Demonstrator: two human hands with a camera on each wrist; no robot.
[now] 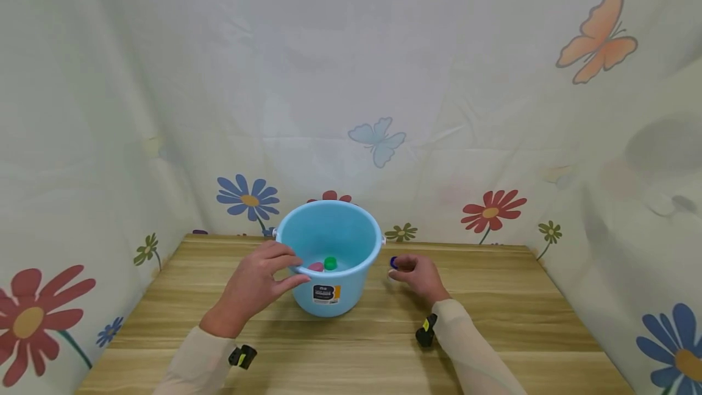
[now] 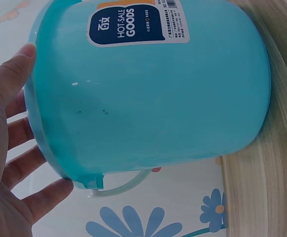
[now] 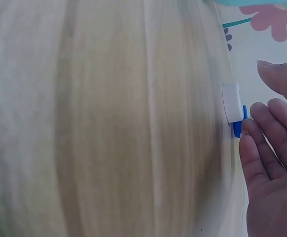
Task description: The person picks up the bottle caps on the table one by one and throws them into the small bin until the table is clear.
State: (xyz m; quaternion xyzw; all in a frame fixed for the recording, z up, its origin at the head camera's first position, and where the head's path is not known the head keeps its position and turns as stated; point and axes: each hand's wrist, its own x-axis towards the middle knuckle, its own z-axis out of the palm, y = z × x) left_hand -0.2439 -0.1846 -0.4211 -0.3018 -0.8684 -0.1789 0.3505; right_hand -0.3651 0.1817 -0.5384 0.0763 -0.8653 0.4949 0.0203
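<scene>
A light blue bucket [image 1: 351, 288] with a dark label [image 1: 326, 294] stands upright on the table. My left hand [image 1: 255, 288] grips its near left rim, thumb outside and fingers over the inner side. Inside the bucket lie a green-topped item [image 1: 330, 263] and a pink item [image 1: 315, 267], partly hidden by the rim. To the right of the bucket, my right hand [image 1: 419, 276] is at a small white piece [image 3: 232, 103] with a blue part [image 3: 237, 130]. In the right wrist view, its thumb stands apart from the fingers, whose tips overlap the blue part.
The wood-grain table [image 1: 307, 358] ends at the back against a pale curtain [image 1: 307, 78] printed with flowers and butterflies. More curtain hangs at both sides. The bucket's pale handle [image 2: 126, 186] hangs on its far side in the left wrist view.
</scene>
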